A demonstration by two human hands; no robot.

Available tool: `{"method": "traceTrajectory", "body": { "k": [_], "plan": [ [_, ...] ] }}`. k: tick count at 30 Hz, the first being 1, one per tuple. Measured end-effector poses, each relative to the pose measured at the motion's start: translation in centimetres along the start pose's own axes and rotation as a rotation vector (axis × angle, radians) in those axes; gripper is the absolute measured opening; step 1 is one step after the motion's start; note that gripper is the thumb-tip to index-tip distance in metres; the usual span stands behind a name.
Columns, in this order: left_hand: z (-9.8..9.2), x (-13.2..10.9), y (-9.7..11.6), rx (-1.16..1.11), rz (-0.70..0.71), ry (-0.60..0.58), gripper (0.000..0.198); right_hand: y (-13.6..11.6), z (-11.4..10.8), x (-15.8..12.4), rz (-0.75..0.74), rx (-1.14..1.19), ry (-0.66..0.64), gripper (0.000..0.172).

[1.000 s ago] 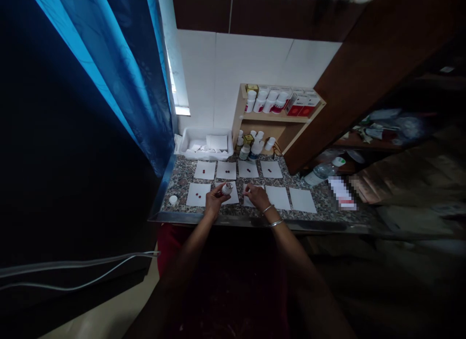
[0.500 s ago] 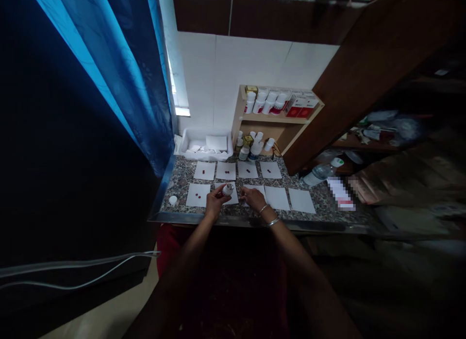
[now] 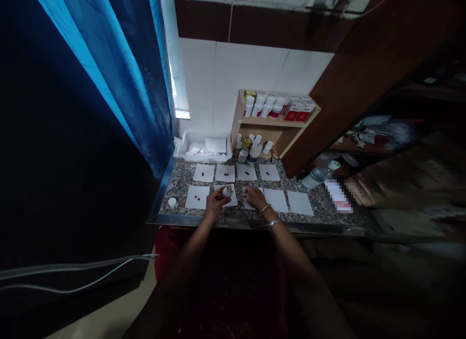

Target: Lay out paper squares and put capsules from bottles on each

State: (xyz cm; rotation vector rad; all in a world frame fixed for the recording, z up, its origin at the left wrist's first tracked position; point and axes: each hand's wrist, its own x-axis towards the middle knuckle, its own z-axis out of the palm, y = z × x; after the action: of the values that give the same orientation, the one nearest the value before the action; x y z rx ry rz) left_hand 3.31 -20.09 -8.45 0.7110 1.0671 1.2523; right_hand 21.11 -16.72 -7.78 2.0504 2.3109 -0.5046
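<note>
My left hand [image 3: 213, 204] is wrapped round a small white pill bottle [image 3: 227, 191], uncapped and tilted, above a paper square in the front row. To its right, my right hand [image 3: 255, 197] hovers over another white paper square [image 3: 249, 204], its fingers curled together; whatever they hold is hidden. Dark red pills [image 3: 197, 198] lie on the front-left paper. In the back row, each paper square [image 3: 199, 174] carries a few small dark pills. A white bottle cap [image 3: 172, 202] rests on the granite counter at the left.
Behind the papers stands a white plastic tray [image 3: 185, 145] of paper pieces. Beside it, a wooden shelf [image 3: 269, 121] holds pill bottles and boxes. A clear bottle [image 3: 316, 177] with a green-and-white cap lies at the right. Blank paper squares [image 3: 300, 203] lie front right.
The view has shifted slightly. My right hand's fingers have curled in more closely over the paper. My left hand keeps its hold on the pill bottle.
</note>
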Motion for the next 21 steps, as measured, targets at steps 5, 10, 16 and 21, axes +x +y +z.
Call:
{"method": "traceTrajectory", "body": {
  "k": [5,10,16,21],
  "plan": [
    [0.1,0.1,-0.1,0.004,0.008,-0.009,0.057,3.3,-0.8,-0.2,0.127,-0.004,0.044,0.015],
    [0.4,0.1,-0.3,0.016,0.010,-0.027,0.055,3.9,0.1,-0.8,0.124,0.024,0.005,0.014],
    [0.6,0.0,-0.4,0.022,0.008,-0.039,0.056,2.3,1.3,-0.8,0.119,0.074,0.013,0.012],
    [0.4,-0.1,-0.5,0.017,0.001,-0.018,0.055,1.9,1.5,-0.9,0.118,0.110,0.035,0.011]
  ]
}}
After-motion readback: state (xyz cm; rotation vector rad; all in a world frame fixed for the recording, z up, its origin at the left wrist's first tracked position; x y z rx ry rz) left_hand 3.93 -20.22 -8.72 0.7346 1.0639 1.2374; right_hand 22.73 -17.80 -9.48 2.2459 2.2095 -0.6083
